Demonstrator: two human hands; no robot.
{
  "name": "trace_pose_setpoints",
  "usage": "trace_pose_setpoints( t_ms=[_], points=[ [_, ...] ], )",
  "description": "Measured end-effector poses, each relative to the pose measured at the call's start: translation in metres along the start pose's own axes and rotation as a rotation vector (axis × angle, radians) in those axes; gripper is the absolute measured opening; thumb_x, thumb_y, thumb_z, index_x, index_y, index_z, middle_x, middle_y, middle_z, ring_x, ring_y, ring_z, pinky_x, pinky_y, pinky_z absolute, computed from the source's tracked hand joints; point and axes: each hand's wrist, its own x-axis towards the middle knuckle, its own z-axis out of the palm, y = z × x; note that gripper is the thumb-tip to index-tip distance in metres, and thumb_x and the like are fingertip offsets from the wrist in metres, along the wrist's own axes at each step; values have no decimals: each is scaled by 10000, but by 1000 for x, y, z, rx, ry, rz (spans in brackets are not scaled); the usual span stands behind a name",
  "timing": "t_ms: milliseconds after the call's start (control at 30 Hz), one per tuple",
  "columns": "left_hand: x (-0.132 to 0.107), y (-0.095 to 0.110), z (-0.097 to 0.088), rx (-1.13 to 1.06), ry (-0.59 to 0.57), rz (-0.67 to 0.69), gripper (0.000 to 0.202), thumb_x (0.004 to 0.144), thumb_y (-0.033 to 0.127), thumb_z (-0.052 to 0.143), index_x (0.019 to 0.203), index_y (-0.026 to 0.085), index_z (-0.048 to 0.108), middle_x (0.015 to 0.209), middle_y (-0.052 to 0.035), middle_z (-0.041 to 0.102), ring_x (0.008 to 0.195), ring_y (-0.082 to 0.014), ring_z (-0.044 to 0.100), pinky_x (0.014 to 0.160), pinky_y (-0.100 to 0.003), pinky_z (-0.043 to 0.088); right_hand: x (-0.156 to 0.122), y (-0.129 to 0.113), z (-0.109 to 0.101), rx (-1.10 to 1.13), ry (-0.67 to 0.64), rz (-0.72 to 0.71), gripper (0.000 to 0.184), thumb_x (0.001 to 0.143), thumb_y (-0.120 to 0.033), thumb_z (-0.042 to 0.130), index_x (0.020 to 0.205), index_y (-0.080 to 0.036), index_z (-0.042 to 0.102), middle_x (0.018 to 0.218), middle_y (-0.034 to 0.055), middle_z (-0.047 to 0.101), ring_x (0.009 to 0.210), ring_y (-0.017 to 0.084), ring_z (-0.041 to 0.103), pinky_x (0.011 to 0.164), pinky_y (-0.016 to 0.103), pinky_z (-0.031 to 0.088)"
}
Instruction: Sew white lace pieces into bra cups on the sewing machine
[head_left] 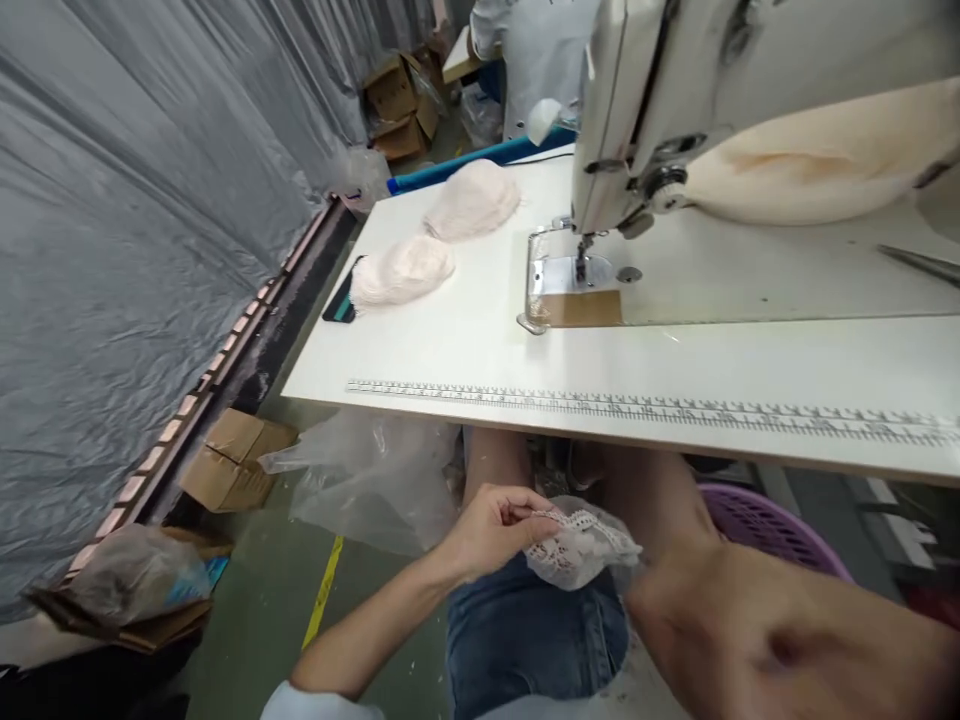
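Over my lap, my left hand pinches a piece of white lace between thumb and fingers. The lace is thin and see-through, with a scalloped, patterned edge along its top. My right hand is close to the camera at the lower right and smeared by motion. It comes near the right end of the lace, but its fingers are not clear and I cannot tell whether they grip it. Both hands are below the front edge of the white sewing table.
A sewing machine stands on the table, with two pale pink fabric bundles to its left. Tweezers or scissors lie at right. A purple basket sits below, plastic sheeting and a cardboard box at left. Another person sits beyond.
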Motion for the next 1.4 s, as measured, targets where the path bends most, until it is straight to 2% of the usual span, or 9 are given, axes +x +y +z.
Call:
trace_pose_setpoints(
  t_ms=[67, 133, 233, 333, 467, 600, 967, 1133, 1400],
  points=[
    [5, -9, 8, -60, -24, -26, 510, 597, 553, 754, 845, 109, 715, 731, -52, 675, 627, -110, 549, 629, -222, 411, 13, 4, -3, -15, 158, -4, 452, 889, -548, 457, 744, -169, 657, 685, 38, 604, 654, 136, 563, 605, 238, 419],
    [6, -10, 11, -78, -54, -33, 516, 613, 560, 740, 858, 106, 719, 757, -62, 684, 652, -115, 559, 646, -223, 414, 21, 15, -5, -88, 302, 117, 403, 892, -514, 470, 739, -168, 610, 623, -6, 508, 574, 116, 460, 520, 229, 340],
    [4, 0, 9, -60, -89, -31, 509, 652, 553, 714, 893, 105, 725, 798, -80, 693, 709, -140, 581, 684, -237, 422, 24, 31, -6, -103, 369, 247, 394, 892, -521, 452, 775, -173, 593, 597, -29, 447, 536, 105, 394, 485, 225, 284],
    [2, 12, 2, -14, -119, -37, 432, 719, 476, 677, 948, 113, 726, 837, -80, 699, 735, -151, 588, 696, -241, 414, 25, 35, -8, -147, 410, 261, 384, 887, -513, 457, 768, -171, 586, 617, -21, 469, 562, 111, 416, 502, 226, 295],
    [1, 16, -10, 32, -154, -20, 306, 773, 300, 587, 983, 128, 727, 833, -63, 701, 772, -159, 587, 726, -247, 407, 32, 34, -11, -204, 409, 235, 337, 895, -464, 461, 774, -178, 592, 619, -20, 493, 569, 113, 427, 510, 229, 284],
    [3, 10, -18, -82, -133, -73, 301, 706, 238, 578, 941, 138, 737, 842, -61, 701, 796, -170, 588, 760, -265, 423, 37, 36, -12, -253, 391, 244, 304, 898, -439, 464, 790, -189, 598, 658, -6, 538, 614, 132, 480, 531, 233, 297],
    [6, 3, -2, 97, -27, 2, 377, 712, 450, 703, 863, 105, 698, 748, -47, 671, 644, -108, 552, 631, -209, 405, 43, 40, -6, -456, 402, 303, 255, 911, -368, 435, 721, -207, 491, 646, -13, 529, 613, 147, 494, 550, 250, 271],
    [6, 0, -10, -21, -39, -119, 461, 582, 495, 788, 800, 98, 700, 695, -34, 658, 604, -99, 538, 620, -217, 403, 36, 40, -8, -375, 387, 322, 226, 890, -379, 479, 751, -206, 525, 661, -13, 550, 617, 147, 509, 560, 245, 293],
    [1, 2, -20, 0, -80, -198, 456, 523, 494, 817, 700, 92, 694, 589, -5, 598, 543, -69, 476, 551, -191, 354, 24, 51, -9, -292, 355, 182, 235, 918, -378, 435, 813, -204, 554, 808, 25, 590, 756, 184, 549, 665, 284, 382]
  ],
)
